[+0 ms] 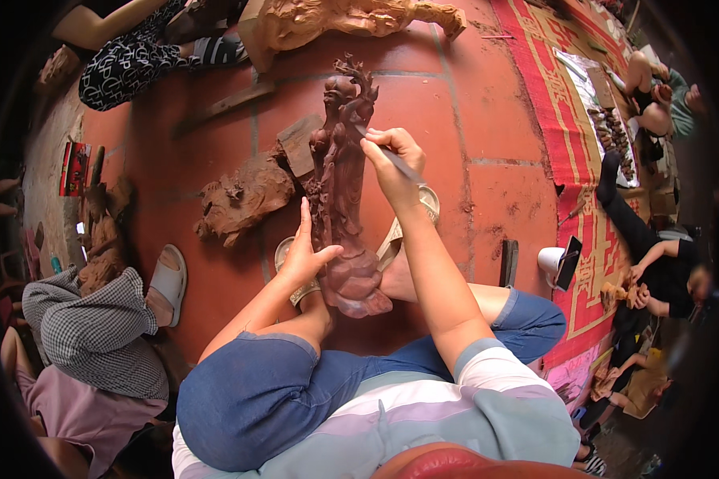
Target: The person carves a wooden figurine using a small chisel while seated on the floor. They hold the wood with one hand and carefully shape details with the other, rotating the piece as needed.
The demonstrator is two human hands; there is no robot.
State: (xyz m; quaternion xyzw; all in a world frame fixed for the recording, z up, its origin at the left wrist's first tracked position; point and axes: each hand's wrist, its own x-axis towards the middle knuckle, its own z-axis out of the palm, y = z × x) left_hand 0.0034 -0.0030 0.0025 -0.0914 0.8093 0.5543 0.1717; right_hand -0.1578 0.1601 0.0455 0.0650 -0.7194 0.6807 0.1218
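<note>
A dark reddish-brown carved wooden statue (343, 184), a long-robed figure with a branch-like top, stands or leans between my feet on its rocky base. My left hand (302, 259) rests against its lower left side, fingers stretched out and thumb lying near the base. My right hand (395, 160) is closed around a slim grey tool (403, 166), chisel-like in shape. The tool's tip meets the statue's upper right side, below the head. Its exact kind is hard to make out. Left of the statue lies a rough carved wood piece (244, 195), with a wooden block (299, 144) behind it.
Another large wood carving (335, 20) lies at the far edge. A red patterned mat (547, 120) runs along the right, with a white cup (550, 259) and a phone (569, 263). Other people sit left and right, one in checkered trousers (96, 319). Wood dust dots the tiles.
</note>
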